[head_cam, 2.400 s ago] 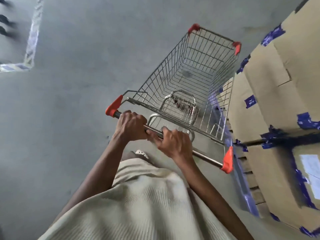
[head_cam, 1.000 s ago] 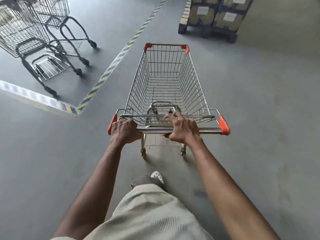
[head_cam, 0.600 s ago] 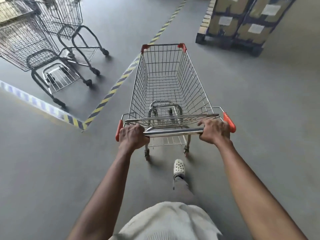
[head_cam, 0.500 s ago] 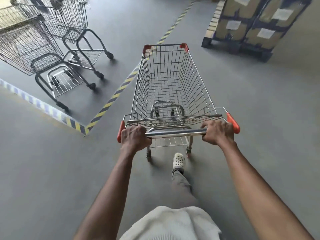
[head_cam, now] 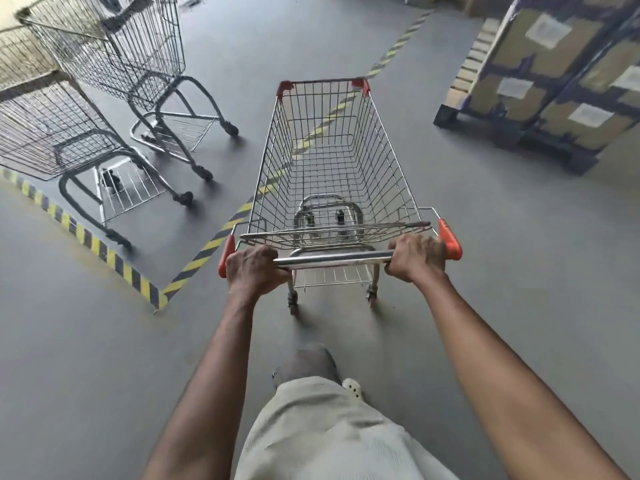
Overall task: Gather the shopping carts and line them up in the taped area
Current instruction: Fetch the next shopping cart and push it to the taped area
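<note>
An empty wire shopping cart (head_cam: 332, 161) with orange corner caps stands in front of me on the grey floor. My left hand (head_cam: 254, 270) grips the left end of its chrome handle (head_cam: 334, 260). My right hand (head_cam: 415, 258) grips the right end, beside the orange cap. The cart's front left overlaps the yellow-and-black floor tape (head_cam: 194, 265) that marks a corner at the left. Two grey carts (head_cam: 52, 129) (head_cam: 117, 46) stand inside the taped area at the upper left.
A pallet of taped cardboard boxes (head_cam: 547, 74) stands at the upper right. More striped tape (head_cam: 398, 46) runs away up the floor. My leg and a white shoe (head_cam: 353, 388) are below the cart.
The cart turned away from the boxes and rolled toward the taped corner. My right hand slid to the right end of the handle. The grey carts now appear closer.
</note>
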Motion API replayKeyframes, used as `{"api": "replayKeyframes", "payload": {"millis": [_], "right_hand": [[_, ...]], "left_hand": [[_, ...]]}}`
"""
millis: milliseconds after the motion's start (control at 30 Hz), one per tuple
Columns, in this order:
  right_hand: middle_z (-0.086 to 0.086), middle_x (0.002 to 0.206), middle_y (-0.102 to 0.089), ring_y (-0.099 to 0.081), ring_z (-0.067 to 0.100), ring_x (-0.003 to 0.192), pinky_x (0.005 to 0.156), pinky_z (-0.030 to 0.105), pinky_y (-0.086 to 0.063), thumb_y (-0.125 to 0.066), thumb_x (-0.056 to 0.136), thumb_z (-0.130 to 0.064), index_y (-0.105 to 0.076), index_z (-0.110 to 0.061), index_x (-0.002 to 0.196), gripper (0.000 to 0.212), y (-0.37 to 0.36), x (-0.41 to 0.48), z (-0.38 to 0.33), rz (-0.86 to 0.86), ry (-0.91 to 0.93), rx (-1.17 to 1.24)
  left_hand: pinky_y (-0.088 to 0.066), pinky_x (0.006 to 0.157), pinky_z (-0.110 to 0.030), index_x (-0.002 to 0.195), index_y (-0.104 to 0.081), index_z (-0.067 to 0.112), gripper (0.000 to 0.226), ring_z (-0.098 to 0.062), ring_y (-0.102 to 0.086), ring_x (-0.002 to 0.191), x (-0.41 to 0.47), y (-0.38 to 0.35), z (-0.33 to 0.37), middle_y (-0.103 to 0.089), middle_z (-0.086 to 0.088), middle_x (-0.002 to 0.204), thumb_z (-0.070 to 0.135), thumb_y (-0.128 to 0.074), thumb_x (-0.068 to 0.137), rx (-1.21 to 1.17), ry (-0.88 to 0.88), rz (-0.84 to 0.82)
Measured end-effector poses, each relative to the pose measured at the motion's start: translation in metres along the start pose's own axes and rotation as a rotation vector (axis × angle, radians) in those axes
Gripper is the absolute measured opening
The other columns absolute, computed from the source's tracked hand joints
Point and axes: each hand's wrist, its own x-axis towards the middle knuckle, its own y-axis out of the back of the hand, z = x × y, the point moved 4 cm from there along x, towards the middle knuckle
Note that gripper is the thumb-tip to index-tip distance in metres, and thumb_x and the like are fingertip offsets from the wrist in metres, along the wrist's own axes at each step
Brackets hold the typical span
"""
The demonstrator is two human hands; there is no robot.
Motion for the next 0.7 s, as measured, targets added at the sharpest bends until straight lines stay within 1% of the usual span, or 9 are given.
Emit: {"api": "replayKeyframes", "payload": {"millis": [100, 200, 300, 367, 400, 433, 500, 567, 700], "right_hand": [[-0.003, 0.078, -0.06, -0.049, 0.021, 0.068, 0.072, 0.035, -0.033, -0.053, 0.079, -0.035, -0.071, -0.029, 0.096, 0.025, 0.017, 0.077, -0.004, 0.004, 0.007, -0.026], [-0.003, 0.074, -0.059, -0.049, 0.022, 0.066, 0.076, 0.037, -0.033, -0.055, 0.078, -0.036, -0.071, -0.027, 0.089, 0.021, 0.044, 0.152, -0.007, 0.057, 0.007, -0.012], [-0.003, 0.072, -0.061, -0.049, 0.022, 0.066, 0.092, 0.042, -0.035, -0.057, 0.079, -0.037, -0.07, -0.025, 0.084, 0.018, 0.069, 0.23, -0.017, 0.119, -0.017, 0.004], [-0.003, 0.073, -0.063, -0.05, 0.022, 0.07, 0.104, 0.047, -0.032, -0.061, 0.08, -0.033, -0.07, -0.023, 0.08, 0.013, 0.087, 0.283, -0.026, 0.228, -0.033, 0.068], [-0.002, 0.078, -0.066, -0.054, 0.023, 0.076, 0.108, 0.049, -0.03, -0.064, 0.079, -0.029, -0.071, -0.023, 0.083, 0.01, 0.097, 0.306, -0.029, 0.292, -0.028, 0.11], [-0.001, 0.087, -0.069, -0.058, 0.025, 0.086, 0.109, 0.05, -0.029, -0.066, 0.077, -0.027, -0.072, -0.024, 0.089, 0.014, 0.104, 0.328, -0.031, 0.335, -0.022, 0.166], [0.004, 0.108, -0.068, -0.058, 0.028, 0.105, 0.106, 0.049, -0.03, -0.072, 0.07, -0.03, -0.069, -0.025, 0.109, 0.04, 0.115, 0.357, -0.035, 0.355, -0.022, 0.287], [0.009, 0.12, -0.059, -0.051, 0.032, 0.114, 0.105, 0.046, -0.028, -0.071, 0.064, -0.038, -0.059, -0.02, 0.122, 0.062, 0.129, 0.385, -0.041, 0.357, -0.034, 0.342], [0.013, 0.133, -0.051, -0.043, 0.035, 0.125, 0.112, 0.049, -0.023, -0.077, 0.062, -0.041, -0.046, -0.018, 0.137, 0.084, 0.163, 0.453, -0.06, 0.287, -0.033, 0.372]], "left_hand": [[-0.05, 0.068, -0.029, 0.071, -0.067, 0.022, 0.029, -0.022, -0.063, 0.078, 0.073, 0.005, -0.001, -0.06, 0.006, 0.07, 0.048, -0.056, 0.067, -0.016, 0.052, 0.035], [-0.053, 0.07, -0.028, 0.069, -0.066, 0.025, 0.029, -0.02, -0.065, 0.082, 0.148, 0.015, -0.004, -0.065, 0.007, 0.073, 0.049, -0.052, 0.061, -0.053, 0.113, 0.079], [-0.054, 0.073, -0.029, 0.07, -0.067, 0.027, 0.032, -0.021, -0.065, 0.083, 0.227, 0.031, -0.01, -0.067, 0.005, 0.076, 0.051, -0.047, 0.06, -0.085, 0.133, 0.1], [-0.054, 0.072, -0.03, 0.075, -0.07, 0.026, 0.029, -0.024, -0.067, 0.082, 0.281, 0.044, -0.012, -0.069, 0.003, 0.077, 0.046, -0.053, 0.063, -0.083, 0.102, 0.097], [-0.053, 0.071, -0.03, 0.077, -0.071, 0.025, 0.024, -0.025, -0.068, 0.083, 0.306, 0.051, -0.013, -0.069, 0.001, 0.078, 0.042, -0.058, 0.067, -0.081, 0.095, 0.086], [-0.053, 0.071, -0.03, 0.077, -0.07, 0.024, 0.019, -0.026, -0.068, 0.084, 0.331, 0.057, -0.016, -0.07, 0.001, 0.08, 0.039, -0.061, 0.069, -0.089, 0.099, 0.08], [-0.051, 0.072, -0.03, 0.07, -0.063, 0.024, 0.015, -0.027, -0.068, 0.089, 0.37, 0.068, -0.022, -0.071, 0.001, 0.083, 0.039, -0.064, 0.07, -0.112, 0.119, 0.069], [-0.049, 0.072, -0.03, 0.064, -0.056, 0.027, 0.016, -0.026, -0.067, 0.09, 0.408, 0.077, -0.028, -0.071, 0.002, 0.083, 0.042, -0.06, 0.068, -0.112, 0.139, 0.038], [-0.048, 0.085, -0.031, 0.066, -0.057, 0.024, 0.019, -0.024, -0.067, 0.094, 0.477, 0.091, -0.039, -0.071, 0.002, 0.084, 0.043, -0.057, 0.066, -0.029, 0.188, -0.035]]}}
